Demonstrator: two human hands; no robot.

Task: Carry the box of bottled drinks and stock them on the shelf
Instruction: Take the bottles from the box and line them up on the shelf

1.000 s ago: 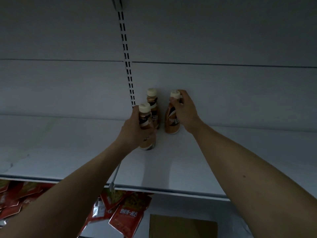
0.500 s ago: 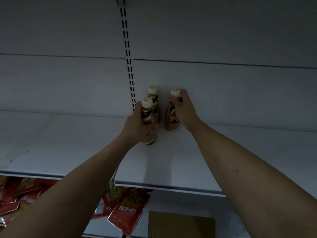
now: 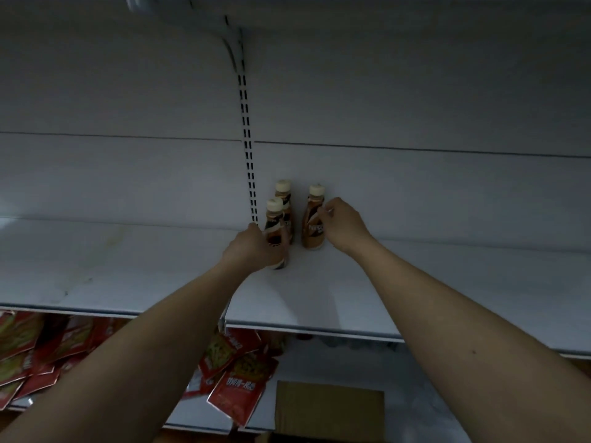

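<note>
- Both my hands are up on the white shelf (image 3: 335,292), working at its back by the rear panel.
- Left hand (image 3: 256,249): fingers wrapped round the lower body of the front bottle (image 3: 274,227). Bottle upright, base on the shelf, cream cap clear above my hand.
- Rear bottle (image 3: 284,196): directly behind the front one, at its 12 o'clock, upright against the back panel. The two overlap from here, so I can't tell whether they touch. Only its cap and upper label show.
- Right hand (image 3: 342,227): fingers curled in against the side of the right bottle (image 3: 314,223), at the upper label. Looks like a light pinch, with the thumb on the near face.
- Right bottle: upright, at 3 o'clock of the other two, a narrow gap between. Brown label with white lettering, only partly readable.
- Slotted upright (image 3: 248,155): runs down the back panel, just at 9 o'clock of the bottles. A bracket curves off its top under the shelf above.
- Lower shelf, 7 o'clock of the bottles: loose pile of red snack packets (image 3: 236,388), some hanging over the edge.
- Cardboard box (image 3: 329,410): brown, at 6 o'clock, below the shelf edge between my forearms. Only its top face shows, so I can't see what is inside.
</note>
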